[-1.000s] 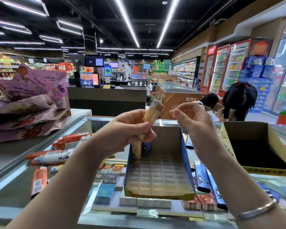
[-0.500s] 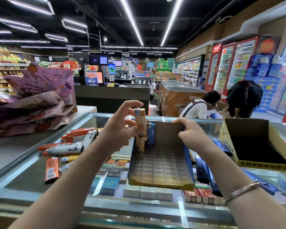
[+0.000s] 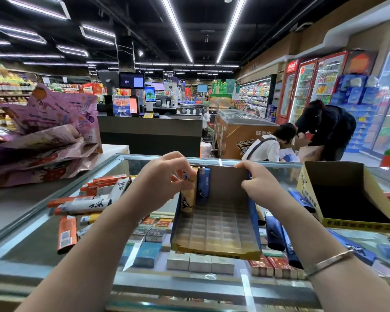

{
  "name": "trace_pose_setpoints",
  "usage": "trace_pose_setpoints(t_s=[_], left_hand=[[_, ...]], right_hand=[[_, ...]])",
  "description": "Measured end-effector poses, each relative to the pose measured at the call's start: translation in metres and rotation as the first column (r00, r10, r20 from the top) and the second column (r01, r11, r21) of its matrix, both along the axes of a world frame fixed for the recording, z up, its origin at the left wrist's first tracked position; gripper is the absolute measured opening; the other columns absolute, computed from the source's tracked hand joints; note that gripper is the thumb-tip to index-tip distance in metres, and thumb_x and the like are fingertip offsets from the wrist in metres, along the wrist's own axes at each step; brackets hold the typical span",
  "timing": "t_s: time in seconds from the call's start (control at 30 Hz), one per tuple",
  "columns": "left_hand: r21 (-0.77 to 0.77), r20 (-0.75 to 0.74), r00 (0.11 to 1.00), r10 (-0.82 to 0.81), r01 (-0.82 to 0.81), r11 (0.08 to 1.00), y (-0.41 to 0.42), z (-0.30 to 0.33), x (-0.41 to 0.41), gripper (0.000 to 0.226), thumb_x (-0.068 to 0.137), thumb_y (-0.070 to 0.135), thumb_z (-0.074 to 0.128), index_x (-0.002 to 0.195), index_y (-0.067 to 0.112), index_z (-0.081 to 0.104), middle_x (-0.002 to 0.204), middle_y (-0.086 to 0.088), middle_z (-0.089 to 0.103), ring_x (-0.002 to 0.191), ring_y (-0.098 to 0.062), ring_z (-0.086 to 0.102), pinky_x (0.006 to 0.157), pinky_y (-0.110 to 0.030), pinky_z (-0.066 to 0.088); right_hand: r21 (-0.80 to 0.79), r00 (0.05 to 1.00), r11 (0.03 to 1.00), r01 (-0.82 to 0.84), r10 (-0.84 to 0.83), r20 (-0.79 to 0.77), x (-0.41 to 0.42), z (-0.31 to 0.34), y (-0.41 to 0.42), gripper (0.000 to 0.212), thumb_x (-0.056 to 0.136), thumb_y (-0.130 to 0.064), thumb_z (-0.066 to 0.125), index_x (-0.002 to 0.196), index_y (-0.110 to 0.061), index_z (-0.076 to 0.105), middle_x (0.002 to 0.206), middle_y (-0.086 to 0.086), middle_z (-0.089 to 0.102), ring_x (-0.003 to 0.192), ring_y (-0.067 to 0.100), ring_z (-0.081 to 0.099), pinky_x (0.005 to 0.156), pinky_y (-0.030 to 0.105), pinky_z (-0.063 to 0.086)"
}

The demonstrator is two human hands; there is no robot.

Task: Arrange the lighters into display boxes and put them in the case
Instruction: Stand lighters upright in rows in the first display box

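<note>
Centre of frame: the left hand (image 3: 164, 179) pinches a tan lighter (image 3: 188, 194), seating it upright in the display box (image 3: 216, 233) beside a blue lighter (image 3: 203, 185); the right hand (image 3: 254, 183) grips the box's back wall, steadying it

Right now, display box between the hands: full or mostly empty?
Mostly empty. The display box holds just two upright lighters at its back left, a tan lighter and a blue lighter; the other slots are bare.
</note>
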State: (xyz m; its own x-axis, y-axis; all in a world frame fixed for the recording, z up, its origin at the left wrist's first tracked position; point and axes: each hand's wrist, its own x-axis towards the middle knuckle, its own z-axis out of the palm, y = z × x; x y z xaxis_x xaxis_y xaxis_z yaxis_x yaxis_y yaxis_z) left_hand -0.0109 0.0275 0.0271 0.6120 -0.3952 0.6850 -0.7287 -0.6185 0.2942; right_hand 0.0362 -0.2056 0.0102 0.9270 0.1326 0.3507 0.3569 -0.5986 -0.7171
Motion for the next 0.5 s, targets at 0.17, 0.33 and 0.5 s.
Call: trace_pose_setpoints(t_s=[0.17,0.33,0.5], left_hand=[[0.011,0.044,0.999,0.018,-0.019,1.000,0.0003,-0.0005,0.0017,0.011,0.076,0.011,0.073,0.083,0.014,0.066,0.089,0.008,0.059,0.081,-0.005,0.063,0.071,-0.025,0.056],[0.052,0.088,0.995,0.057,-0.062,0.997,0.0038,0.0005,0.0039,0.009,0.076,0.013,0.074,0.081,0.014,0.067,0.090,0.003,0.062,0.083,-0.013,0.059,0.071,-0.033,0.054],[0.110,0.155,0.984,0.083,-0.100,0.989,0.0073,0.0011,0.0042,0.009,0.075,0.011,0.076,0.081,0.012,0.069,0.090,0.003,0.063,0.079,-0.013,0.061,0.067,-0.032,0.054]], right_hand=[[-0.029,1.000,1.000,-0.004,0.004,0.009,0.0014,-0.0019,0.0000,0.038,0.083,0.009,0.042,0.101,-0.022,0.053,0.097,0.000,0.055,0.087,0.011,0.050,0.058,0.014,0.038],[-0.014,1.000,1.000,-0.004,0.004,-0.012,0.0016,-0.0023,0.0018,0.038,0.083,0.009,0.041,0.098,-0.024,0.053,0.093,-0.003,0.055,0.086,0.010,0.052,0.060,0.019,0.042],[-0.009,1.000,1.000,-0.005,0.004,-0.014,-0.0003,-0.0017,0.0033,0.041,0.080,0.010,0.039,0.099,-0.023,0.053,0.097,0.004,0.058,0.091,0.020,0.054,0.074,0.033,0.048]])
